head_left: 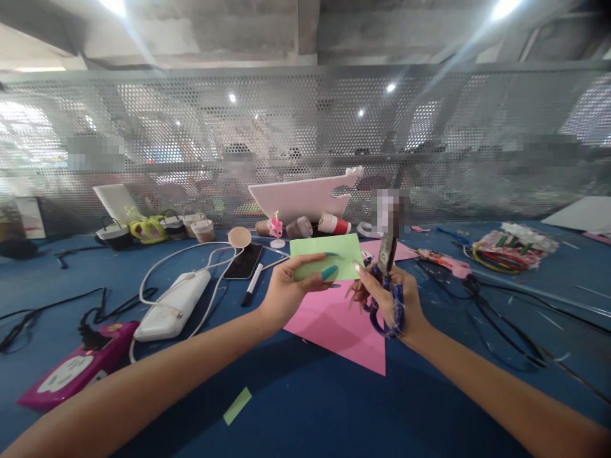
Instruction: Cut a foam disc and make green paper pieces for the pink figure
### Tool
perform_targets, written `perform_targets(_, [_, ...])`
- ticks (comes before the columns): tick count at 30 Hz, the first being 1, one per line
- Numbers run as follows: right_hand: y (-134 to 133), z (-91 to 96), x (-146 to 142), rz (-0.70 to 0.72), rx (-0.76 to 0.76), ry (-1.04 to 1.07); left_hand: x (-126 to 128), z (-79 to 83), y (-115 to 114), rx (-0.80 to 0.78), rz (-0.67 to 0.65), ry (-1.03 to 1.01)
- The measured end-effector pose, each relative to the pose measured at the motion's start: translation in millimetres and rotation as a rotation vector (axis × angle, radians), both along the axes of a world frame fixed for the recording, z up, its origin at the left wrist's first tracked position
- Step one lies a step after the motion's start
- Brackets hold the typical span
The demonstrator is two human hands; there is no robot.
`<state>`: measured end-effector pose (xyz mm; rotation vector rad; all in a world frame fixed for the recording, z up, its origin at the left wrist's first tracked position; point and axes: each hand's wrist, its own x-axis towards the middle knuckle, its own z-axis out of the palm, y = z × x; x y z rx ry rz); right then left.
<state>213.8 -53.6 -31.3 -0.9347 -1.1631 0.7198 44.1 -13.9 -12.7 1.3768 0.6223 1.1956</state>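
My left hand pinches a light green sheet of paper by its left part, thumb in front. Scissors with blue handles stand blades-up in my right hand, whose thumb touches the green sheet's right edge. Below both hands a pink sheet of paper lies on the blue table. A small green paper strip rests nearer to me on the tabletop.
On the left are a magenta power strip, a white power bank with cable, a phone and a marker. Paper cups and a white foam board stand behind. A pink glue gun lies right.
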Motion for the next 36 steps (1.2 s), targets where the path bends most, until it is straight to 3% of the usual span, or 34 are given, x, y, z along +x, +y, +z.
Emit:
perform_targets(5, [-3.3,-0.1,0.9,0.074,-0.038,-0.008,-4.9,4.4,6.6,0.075,0.064,-0.004])
perform_targets(11, [1.5,-8.0,-1.9,0.246,-0.039,0.022,-19.0,32.8,15.6,0.327,0.223,-0.059])
perform_targets(16, [12.3,-25.5,-7.1,0.330,-0.072,-0.080,-21.5,48.5,7.6,0.374,0.265,-0.056])
perform_targets(20, [0.9,-24.6,-11.6,0.336,-0.003,-0.093,-17.2,47.8,0.6,0.343,0.245,-0.016])
perform_targets(27, [-22.0,3.1,-16.5,0.217,-0.016,-0.230,-13.0,41.3,-0.5,0.316,0.219,0.033])
perform_targets(36, [-15.4,-7.4,-13.2,0.226,-0.046,-0.238,-13.3,35.7,-0.4,0.337,0.164,0.070])
